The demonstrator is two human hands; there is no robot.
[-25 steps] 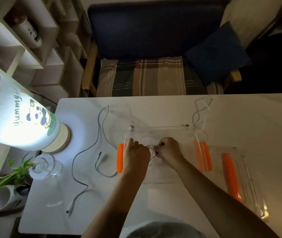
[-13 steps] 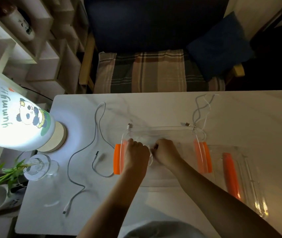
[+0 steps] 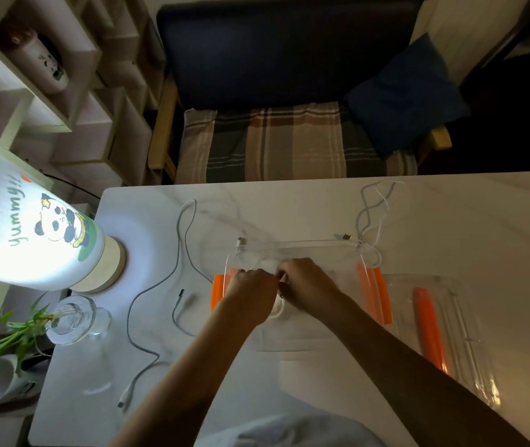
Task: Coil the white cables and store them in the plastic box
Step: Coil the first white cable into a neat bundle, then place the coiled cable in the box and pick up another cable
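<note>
Worktop (image 3: pixel 451 221): pale, smooth slab with faint grey marble veining and a rounded far-left corner. Lamp (image 3: pixel 21 227) at its left edge: lit, matte cylindrical shade printed with a panda, on a round base.

Plastic box (image 3: pixel 296 245): clear, rectangular, rounded corners, orange latches on both short sides, open, at centre. Lid (image 3: pixel 460 317): clear, with an orange strip, lying flat just right of the box.

Long white cable (image 3: pixel 178 253): thin, round, lying in loose curves on the worktop left of the box, plug end near the front edge. Second white cable (image 3: pixel 370 214): wavy strands behind the box's far right corner, touching its rim.

Left hand (image 3: pixel 250 295) and right hand (image 3: pixel 305 285): both over the box interior, knuckles up, touching each other. Each grip is curled closed, pinching a small coiled white cable (image 3: pixel 278 309); only a glossy loop of it shows beneath the hands, inside the box outline. Whether it rests on the box floor, cannot tell.
</note>
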